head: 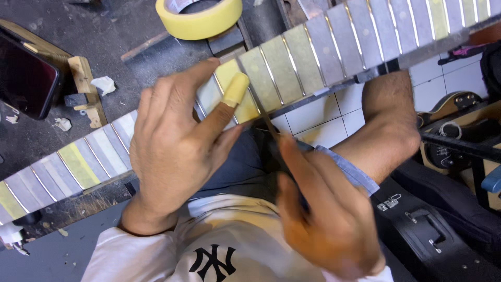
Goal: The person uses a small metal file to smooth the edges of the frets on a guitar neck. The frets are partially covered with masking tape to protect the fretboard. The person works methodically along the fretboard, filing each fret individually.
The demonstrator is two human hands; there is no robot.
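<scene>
A guitar neck [323, 49] lies slanted across the dark workbench, its fretboard covered in masking tape between the metal frets. My left hand [177, 151] rests on the neck's near edge, fingers spread, with a taped fingertip pressed on the fretboard. My right hand [329, 214], blurred, grips a thin metal file [261, 104] whose blade lies along one fret next to that fingertip.
A roll of yellow masking tape [201, 18] sits on the bench beyond the neck. A dark phone [26, 75] leans on a wooden block at the left. Another person's forearm [389, 125] reaches under the neck. A black case [433, 235] and a guitar [449, 107] lie at the right.
</scene>
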